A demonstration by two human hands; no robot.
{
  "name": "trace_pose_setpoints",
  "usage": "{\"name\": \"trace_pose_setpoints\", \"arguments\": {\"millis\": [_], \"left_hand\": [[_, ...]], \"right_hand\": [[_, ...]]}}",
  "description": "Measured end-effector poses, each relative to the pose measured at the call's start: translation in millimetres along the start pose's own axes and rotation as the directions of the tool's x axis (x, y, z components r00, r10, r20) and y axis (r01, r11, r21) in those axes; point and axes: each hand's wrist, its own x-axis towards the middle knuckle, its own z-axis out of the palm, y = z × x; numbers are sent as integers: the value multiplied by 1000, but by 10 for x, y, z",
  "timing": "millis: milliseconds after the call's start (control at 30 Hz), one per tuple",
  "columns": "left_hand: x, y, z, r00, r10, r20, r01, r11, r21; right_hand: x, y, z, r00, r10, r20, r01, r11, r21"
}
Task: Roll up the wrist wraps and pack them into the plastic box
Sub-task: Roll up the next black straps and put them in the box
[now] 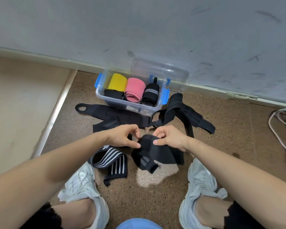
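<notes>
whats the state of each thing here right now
plastic box, open
yellow roll, rolled, in box
pink roll, rolled, in box
grey-striped black roll, rolled, in box
black wrap, partly rolled, pinched by left hand and right hand
white-striped wrap, loose on floor
long black wraps, unrolled on floor

Both my arms are in shot, bare the whole way. My left forearm (56, 162) comes in from about 8 o'clock and my right forearm (229, 164) from about 4 o'clock, meeting just above the middle of the view. There my left hand (122, 136) and right hand (170, 138) sit side by side, knuckles toward 12, fingers curled. Each one pinches the top edge of the black wrap (149, 151) between thumb and fingers. My left thumb (135, 145) points to 3 o'clock, my right thumb (156, 142) to 9, tips close but not touching. Wrists look pretty straight.
</notes>
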Motion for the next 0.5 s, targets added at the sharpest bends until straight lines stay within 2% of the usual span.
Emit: {"name": "trace_pose_setpoints", "arguments": {"millis": [67, 100, 133, 167, 200, 233, 267, 300, 333, 400, 500], "left_hand": [[-16, 13, 75, 999, -23, -41, 21, 997, -68], [-32, 28, 98, 999, -28, -25, 26, 999, -42], [-34, 27, 123, 999, -35, 1, 35, 999, 23], [-28, 13, 147, 998, -53, 36, 48, 991, 121], [-26, -20, 167, 995, -84, 56, 70, 972, 223], [-53, -56, 191, 989, -128, 73, 101, 950, 294], [4, -33, 214, 985, -146, 96, 107, 938, 329], [38, -35, 238, 982, -157, 107, 111, 931, 348], [35, -59, 250, 982, -161, 103, 115, 929, 352], [64, -50, 233, 985, -162, 60, 132, 929, 346], [182, 25, 213, 986, -102, -133, 140, 935, 325]], "right_hand": [[-25, 4, 91, 999, 19, 39, -20, 999, 27], [-25, 1, 123, 1000, 4, 11, -5, 999, 45], [-16, 4, 120, 995, -30, -94, 33, 999, 35], [-5, 13, 87, 962, -72, -264, 69, 997, -19], [16, 29, 34, 882, -120, -456, 78, 991, -110], [32, 53, -22, 770, -173, -615, 42, 974, -221], [16, 111, -182, 667, -198, -718, -54, 948, -312], [-6, 185, -330, 623, -183, -761, -178, 914, -365], [-19, 256, -434, 626, -133, -768, -289, 875, -387], [-66, 413, -594, 679, 23, -734, -425, 827, -367], [-125, 611, -652, 790, 141, -597, -417, 838, -353]]}}
